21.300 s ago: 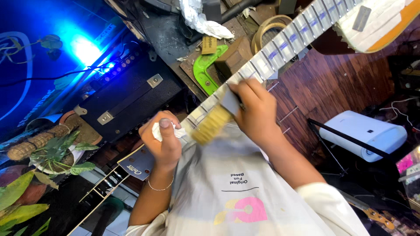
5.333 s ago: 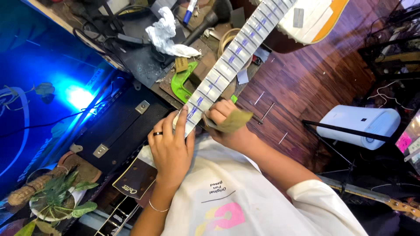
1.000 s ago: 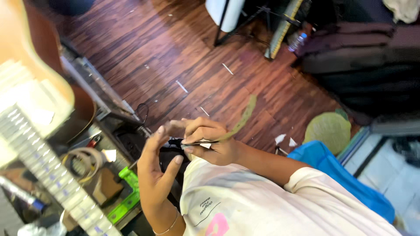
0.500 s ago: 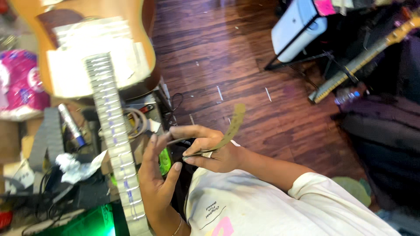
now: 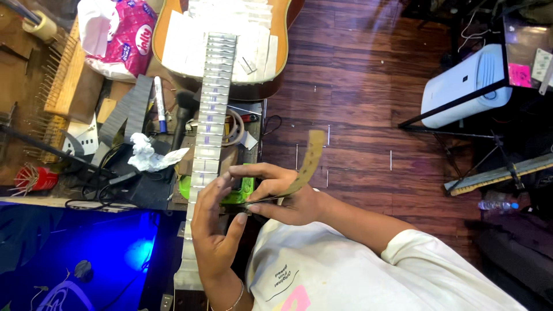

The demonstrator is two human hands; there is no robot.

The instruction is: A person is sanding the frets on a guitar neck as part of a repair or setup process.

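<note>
Olive-brown strip pinched in the right hand, its free end curling up over the wooden floor. Left hand, fingers spread open, rests against the taped guitar neck at the workbench's near edge, touching the right fingertips.

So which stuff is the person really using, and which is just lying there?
In use: taped guitar neck; thin olive-brown strip in the right hand; left hand beside it.
Lying about: crumpled white paper; blue-capped marker; pink-and-white bag; white box-shaped appliance.
</note>
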